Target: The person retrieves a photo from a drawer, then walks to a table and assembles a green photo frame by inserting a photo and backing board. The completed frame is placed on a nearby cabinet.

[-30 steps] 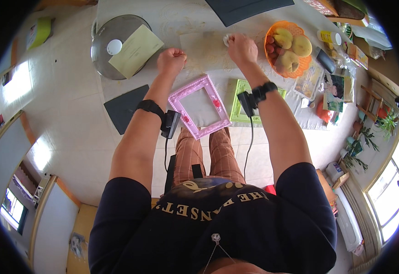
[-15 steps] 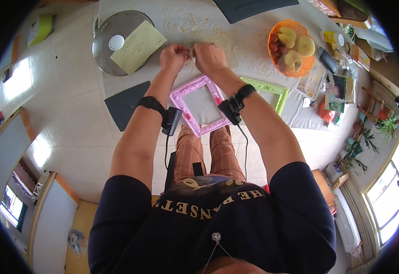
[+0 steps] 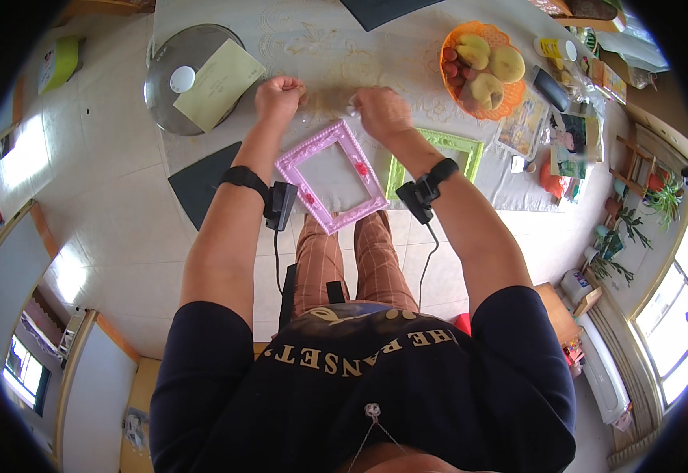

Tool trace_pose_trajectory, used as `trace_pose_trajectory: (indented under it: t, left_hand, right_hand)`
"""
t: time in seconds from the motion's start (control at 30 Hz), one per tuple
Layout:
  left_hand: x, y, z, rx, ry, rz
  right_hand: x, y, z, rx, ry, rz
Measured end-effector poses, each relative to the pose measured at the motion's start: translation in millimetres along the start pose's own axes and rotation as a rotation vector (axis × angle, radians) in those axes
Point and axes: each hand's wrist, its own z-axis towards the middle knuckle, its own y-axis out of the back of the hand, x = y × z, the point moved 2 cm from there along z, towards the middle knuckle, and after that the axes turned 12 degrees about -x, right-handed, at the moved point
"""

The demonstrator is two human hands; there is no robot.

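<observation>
Head view, both hands are over the table (image 3: 509,188). Left hand (image 3: 276,99) is curled up with the fingers together, and honestly I can't tell if there's anything in it. Right hand (image 3: 386,112) is a bit blurry, fingers bunched narrow on a white scrap (image 3: 353,104) that pokes out toward the other hand. Scrap's too small and smeared to call a long axis.

Pink frame (image 3: 361,168) lies just nearer than the hands, around the middle of the near edge, its near corner sticking out past it. It's skewed: long axis goes from far left to near right, so the near end points toward the legs (image 3: 320,260), angled a little right.

Green frame (image 3: 456,142) is by that same edge, further right, partly behind the right arm (image 3: 474,225). Black panel (image 3: 202,185) covers the near left corner. Lid (image 3: 163,102) sits by the left edge, pale card (image 3: 222,85) on top. Fruit basket (image 3: 511,93)'s farther back, nearer the right edge than the left.
</observation>
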Motion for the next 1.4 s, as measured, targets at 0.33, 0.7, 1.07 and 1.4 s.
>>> trace_pose_trajectory:
  t: [0.33, 0.7, 1.07, 1.4]
  left_hand:
    - [3, -1, 6, 0.026, -0.02, 0.12]
    - [-22, 30, -82, -0.157, -0.55, 0.111]
    - [-40, 27, -157, 0.02, -0.42, -0.274]
    - [-46, 17, -141, 0.135, -0.399, -0.535]
  right_hand:
    - [-64, 22, -15, -0.089, -0.296, 0.121]
    - [-48, 56, -106, 0.286, -0.615, 2.246]
    - [-58, 65, -137, 0.18, -0.623, 2.239]
    - [-85, 57, -162, 0.17, -0.603, 2.187]
